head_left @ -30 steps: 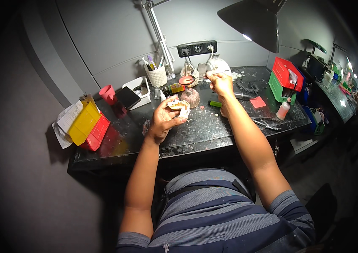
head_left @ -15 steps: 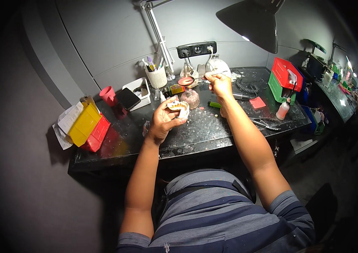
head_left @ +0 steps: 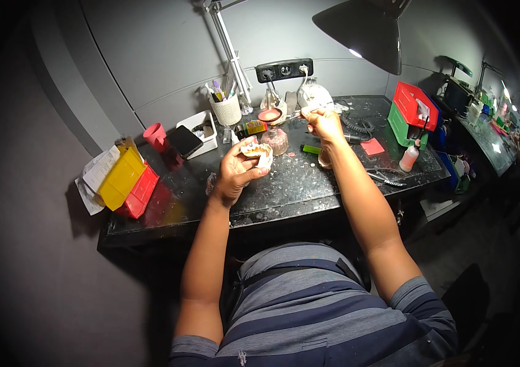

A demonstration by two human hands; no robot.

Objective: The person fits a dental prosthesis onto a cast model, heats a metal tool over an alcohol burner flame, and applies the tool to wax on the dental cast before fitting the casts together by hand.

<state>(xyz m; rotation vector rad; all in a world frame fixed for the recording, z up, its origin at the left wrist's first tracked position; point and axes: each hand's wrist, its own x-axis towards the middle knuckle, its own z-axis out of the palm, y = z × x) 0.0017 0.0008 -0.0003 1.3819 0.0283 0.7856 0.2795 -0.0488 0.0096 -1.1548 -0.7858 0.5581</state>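
Note:
My left hand [head_left: 234, 173] is closed around a plaster dental model [head_left: 263, 154], with its horseshoe-shaped arch turned up. Just beyond it, a small round dish of pink wax [head_left: 270, 115] sits above a glass burner [head_left: 276, 142]. My right hand [head_left: 324, 125] pinches a thin wax tool [head_left: 295, 115], held to the right of the dish; its tip is too small to make out clearly. A green lighter [head_left: 312, 149] lies on the bench below that hand, beside a small pale round object [head_left: 325, 160] partly hidden by my forearm.
On the black bench [head_left: 300, 186] stand a pen cup [head_left: 227, 111], a white tray [head_left: 208, 142] with a dark phone-like slab [head_left: 185, 142], and a red cup [head_left: 156, 137]. Coloured bins [head_left: 415, 110] and a pink bottle [head_left: 410, 158] stand right. A lamp [head_left: 364, 33] hangs overhead.
My right hand has drawn slightly right, and the wax tool has moved from over the dish to beside it. My left hand still holds the dental model in nearly the same place.

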